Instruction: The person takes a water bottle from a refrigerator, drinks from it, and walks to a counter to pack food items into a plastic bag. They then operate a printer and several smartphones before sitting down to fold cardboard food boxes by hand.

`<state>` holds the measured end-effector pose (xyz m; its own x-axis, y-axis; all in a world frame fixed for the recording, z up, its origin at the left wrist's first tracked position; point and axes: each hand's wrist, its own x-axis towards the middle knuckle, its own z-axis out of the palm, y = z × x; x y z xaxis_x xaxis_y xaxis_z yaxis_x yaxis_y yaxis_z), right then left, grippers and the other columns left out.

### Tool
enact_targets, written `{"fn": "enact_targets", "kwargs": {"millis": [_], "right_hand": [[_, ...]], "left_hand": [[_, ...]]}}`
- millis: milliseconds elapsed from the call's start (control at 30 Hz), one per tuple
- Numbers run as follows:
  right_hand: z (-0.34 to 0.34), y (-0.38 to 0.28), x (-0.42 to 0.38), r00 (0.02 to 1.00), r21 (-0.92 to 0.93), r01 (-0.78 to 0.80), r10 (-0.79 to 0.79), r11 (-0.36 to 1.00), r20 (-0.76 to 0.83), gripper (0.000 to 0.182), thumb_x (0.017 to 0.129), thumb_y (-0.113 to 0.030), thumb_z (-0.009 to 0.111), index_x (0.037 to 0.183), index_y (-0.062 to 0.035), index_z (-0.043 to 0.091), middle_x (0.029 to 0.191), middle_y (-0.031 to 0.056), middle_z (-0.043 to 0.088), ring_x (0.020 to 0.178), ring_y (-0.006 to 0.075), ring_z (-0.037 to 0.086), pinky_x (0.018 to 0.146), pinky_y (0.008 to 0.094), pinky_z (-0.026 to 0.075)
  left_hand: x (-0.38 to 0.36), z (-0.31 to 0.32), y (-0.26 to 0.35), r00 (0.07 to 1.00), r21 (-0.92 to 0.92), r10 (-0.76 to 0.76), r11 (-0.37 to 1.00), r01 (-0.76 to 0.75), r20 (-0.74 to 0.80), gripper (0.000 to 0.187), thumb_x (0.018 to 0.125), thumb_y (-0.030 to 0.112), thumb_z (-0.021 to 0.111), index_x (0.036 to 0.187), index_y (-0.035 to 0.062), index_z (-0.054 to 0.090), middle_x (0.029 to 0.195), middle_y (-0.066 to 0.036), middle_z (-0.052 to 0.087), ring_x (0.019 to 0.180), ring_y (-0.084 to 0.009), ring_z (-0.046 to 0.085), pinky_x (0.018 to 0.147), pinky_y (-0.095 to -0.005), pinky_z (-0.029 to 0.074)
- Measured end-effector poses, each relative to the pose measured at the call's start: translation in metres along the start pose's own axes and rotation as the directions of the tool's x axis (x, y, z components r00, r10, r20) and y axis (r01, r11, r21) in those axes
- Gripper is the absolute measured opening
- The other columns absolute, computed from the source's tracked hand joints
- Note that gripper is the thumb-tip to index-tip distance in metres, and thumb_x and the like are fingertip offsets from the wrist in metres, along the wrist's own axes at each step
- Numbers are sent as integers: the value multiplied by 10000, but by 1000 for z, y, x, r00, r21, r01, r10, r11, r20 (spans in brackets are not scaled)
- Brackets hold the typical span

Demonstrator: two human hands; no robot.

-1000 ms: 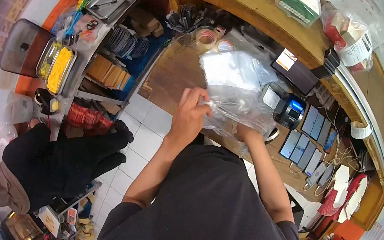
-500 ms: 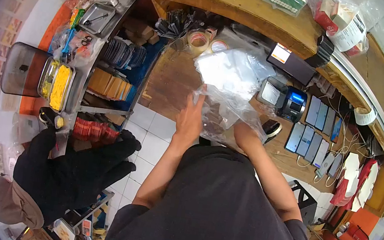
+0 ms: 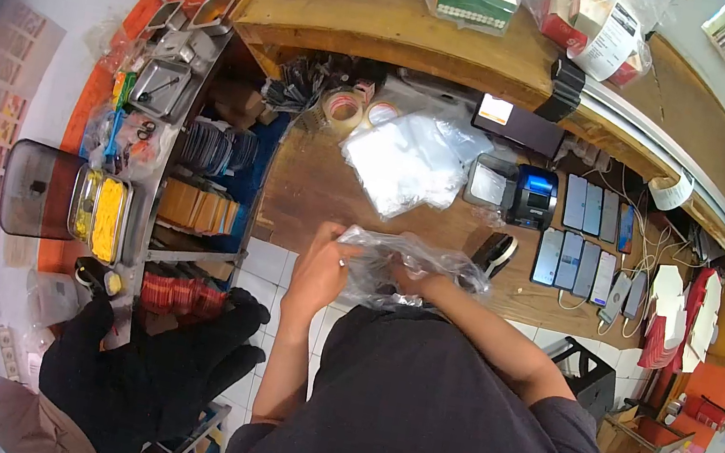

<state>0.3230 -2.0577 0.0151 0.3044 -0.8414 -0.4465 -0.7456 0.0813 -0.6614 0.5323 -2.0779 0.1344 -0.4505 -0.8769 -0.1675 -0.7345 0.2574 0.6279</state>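
Observation:
A clear plastic bag (image 3: 455,268) is stretched between my hands at the front edge of the wooden table (image 3: 300,202). My left hand (image 3: 319,269) pinches the bag's left edge, with a ring on one finger. My right hand (image 3: 412,279) reaches into the bag from the right, and its fingers are blurred by the crumpled film. Beyond the hands lies a stack of clear plastic bags (image 3: 401,162). A black object with a pale rim (image 3: 496,253) sits just right of the held bag.
Tape rolls (image 3: 343,108) stand behind the stack. To the right are a label printer (image 3: 535,197), several phones (image 3: 573,260) with cables and red-and-white folded cartons (image 3: 668,318). A wooden shelf (image 3: 370,0) overhangs the back. On the left, a person in black (image 3: 159,375) is beside a rack holding yellow food (image 3: 108,219).
Both hands have drawn the bag back toward my body, off the stack of bags. My left hand has moved down and left, my right hand left into the bag. The view has shifted slightly.

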Motion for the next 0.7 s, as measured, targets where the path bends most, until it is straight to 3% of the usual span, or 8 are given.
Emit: {"fn": "enact_targets", "kwargs": {"millis": [67, 133, 333, 433, 500, 533, 600, 700], "right_hand": [[59, 58, 27, 938, -84, 263, -234, 961, 258, 509, 794, -16, 580, 1302, -16, 554, 1254, 263, 589, 1181, 415, 551, 1015, 434, 445], [31, 28, 5, 951, -25, 227, -216, 973, 220, 472, 804, -3, 548, 1275, -7, 568, 1255, 268, 586, 1197, 409, 544, 1015, 425, 444], [-11, -22, -60, 983, -119, 76, -55, 990, 172, 451, 828, -9, 536, 1279, -2, 566, 1253, 244, 592, 1166, 387, 560, 995, 454, 443], [-46, -57, -99, 966, -23, 219, -213, 975, 145, 348, 907, -77, 538, 1240, 15, 584, 1213, 216, 611, 1116, 374, 579, 964, 446, 454], [-65, -85, -112, 843, 226, 485, -521, 845, 135, 320, 934, -110, 523, 1222, 1, 608, 1152, 215, 652, 1043, 391, 621, 927, 445, 474], [-72, -103, -116, 848, 227, 483, -516, 846, 119, 320, 934, -110, 523, 1222, 1, 608, 1152, 215, 652, 1043, 391, 621, 927, 445, 474], [-75, -139, -115, 527, 530, 593, -790, 606, 314, 281, 981, -156, 521, 1156, 44, 616, 1134, 193, 629, 1081, 355, 591, 928, 422, 463], [-40, -150, -92, 450, 475, 597, -760, 646, 469, 253, 964, -129, 534, 1125, 44, 626, 1104, 184, 644, 1068, 341, 603, 919, 421, 462]], "left_hand": [[-4, 4, 0, 1000, 118, 1, 993, 3, -31, 426, 773, -44, 606, 1179, 67, 676, 1203, -190, 521, 1056, -388, 607, 863, -464, 516], [-3, 9, 3, 977, 205, -210, 955, 214, -40, 599, 767, -59, 597, 1343, 96, 543, 1200, -228, 474, 1019, -431, 608, 816, -502, 526], [-2, 36, -21, 967, 248, -222, 937, 247, -125, 794, 752, -83, 579, 1478, 138, 348, 1172, -284, 446, 987, -490, 593, 791, -539, 518], [0, 42, -42, 984, 134, -173, 975, 176, -34, 824, 742, -86, 565, 1497, 140, 327, 1237, -315, 435, 1024, -519, 572, 830, -534, 514], [2, 44, -54, 994, 103, -113, 988, 113, 2, 839, 740, -90, 548, 1509, 142, 306, 1287, -343, 412, 1069, -536, 548, 877, -529, 499], [3, 45, -57, 997, 73, -61, 996, 57, 42, 855, 737, -94, 530, 1521, 144, 286, 1337, -370, 388, 1114, -553, 523, 924, -524, 484], [7, 45, -60, 998, 61, -26, 998, 22, 66, 847, 746, -82, 516, 1527, 141, 273, 1361, -392, 369, 1162, -555, 494, 972, -515, 456], [10, 45, -64, 995, 48, 28, 998, -32, 96, 824, 763, -53, 498, 1531, 133, 265, 1386, -423, 349, 1241, -553, 436, 1050, -500, 401]]}}
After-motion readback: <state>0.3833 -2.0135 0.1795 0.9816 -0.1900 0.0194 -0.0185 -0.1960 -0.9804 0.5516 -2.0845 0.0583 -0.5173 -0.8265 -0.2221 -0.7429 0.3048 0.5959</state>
